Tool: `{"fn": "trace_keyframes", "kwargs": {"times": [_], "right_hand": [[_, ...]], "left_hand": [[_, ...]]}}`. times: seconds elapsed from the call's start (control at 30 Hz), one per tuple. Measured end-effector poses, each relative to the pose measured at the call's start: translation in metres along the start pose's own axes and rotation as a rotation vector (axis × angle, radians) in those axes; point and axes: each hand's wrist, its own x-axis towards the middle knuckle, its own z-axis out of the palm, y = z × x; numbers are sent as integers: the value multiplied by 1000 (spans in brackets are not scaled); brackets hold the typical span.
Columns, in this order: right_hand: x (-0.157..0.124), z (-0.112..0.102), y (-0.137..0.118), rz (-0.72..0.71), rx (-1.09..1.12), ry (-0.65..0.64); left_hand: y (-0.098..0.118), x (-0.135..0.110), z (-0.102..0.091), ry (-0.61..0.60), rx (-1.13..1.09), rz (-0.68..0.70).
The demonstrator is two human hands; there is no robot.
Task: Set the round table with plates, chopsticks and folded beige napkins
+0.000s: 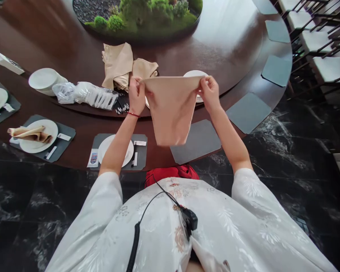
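Observation:
A beige cloth napkin (172,109) hangs in the air between my hands, its top edge stretched taut and its lower part falling over the table edge side. My left hand (136,96) pinches the top left corner; a thin red string circles that wrist. At the top right corner my right hand (210,92) grips with thumb and fingers. Behind the cloth, a stack of beige napkins (117,64) lies on the turntable. A white plate (195,73) is partly hidden by the held napkin. Below it sits a bare grey placemat (197,141).
To the left are stacked white plates (45,81), plastic-wrapped white items (87,94) and black chopsticks (121,104). A set plate (116,151) rests on a placemat, and another bears a folded napkin (34,134). Green centrepiece plants (147,17) stand beyond; chairs (314,41) at right.

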Motion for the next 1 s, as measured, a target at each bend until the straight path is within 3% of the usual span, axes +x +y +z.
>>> {"fn": "trace_keyframes", "kwargs": {"times": [0.1,0.2,0.27,0.4,0.5,0.6,0.77,1.0], "right_hand": [[-31,-18,-37,-157,-94,9],[-83,-38,-33,-156,-172,-47],[-122,-44,-1,-81,-170,-111],[-201,-39,103,202,-52,-248],[-259,-28,172,488,-33,-232],[-305,-16,216,720,-113,-226],[-348,-1,250,874,-203,-89],[-364,17,270,816,-418,63]], "left_hand": [[48,-23,-18,91,119,25],[67,-81,-37,19,264,-92],[52,-130,-45,-102,341,-184],[-20,-230,-46,-316,484,-423],[-72,-297,-40,-346,532,-683],[-101,-349,-36,-364,615,-932],[-115,-393,-29,-291,680,-1091],[-132,-408,-21,-40,732,-1134]]}}
